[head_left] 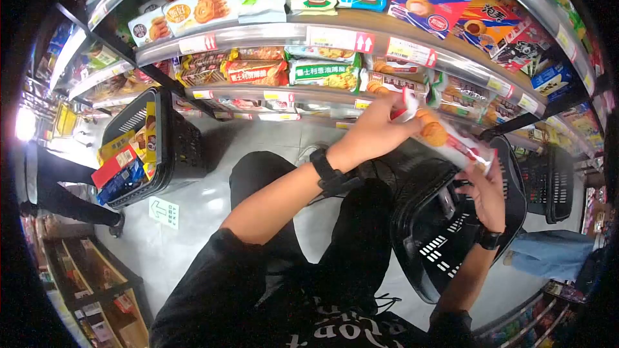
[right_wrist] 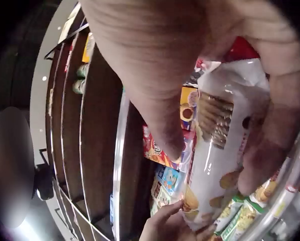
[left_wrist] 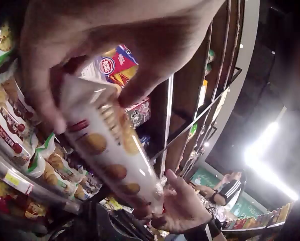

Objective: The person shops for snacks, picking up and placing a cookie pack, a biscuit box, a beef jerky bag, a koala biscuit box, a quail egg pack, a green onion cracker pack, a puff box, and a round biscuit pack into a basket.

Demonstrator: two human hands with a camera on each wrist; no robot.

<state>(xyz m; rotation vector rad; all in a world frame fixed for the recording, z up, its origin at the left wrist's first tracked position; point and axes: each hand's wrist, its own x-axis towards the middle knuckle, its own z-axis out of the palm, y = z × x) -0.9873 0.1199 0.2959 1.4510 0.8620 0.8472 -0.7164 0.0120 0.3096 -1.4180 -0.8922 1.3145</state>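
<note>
Both hands hold a long white biscuit packet (head_left: 451, 144) with round biscuits and red printing, slanted in front of the shelves. My left hand (head_left: 377, 130) pinches its upper-left end between thumb and fingers; in the left wrist view that grip covers the top of the packet (left_wrist: 107, 145). At the opposite end, my right hand (head_left: 488, 201) grips the packet from below. The right wrist view has the packet (right_wrist: 217, 165) between the right thumb and fingers, with the left hand (right_wrist: 172, 228) at the far end. A black shopping basket (head_left: 407, 264) stands beneath the right hand.
Shelves (head_left: 251, 32) of packaged biscuits curve across the front. At left stands a black basket (head_left: 184, 138) filled with boxes and packets. Another black basket (head_left: 561, 183) is at far right. People's legs show at left and at right, and a wooden rack (head_left: 90, 277) stands lower left.
</note>
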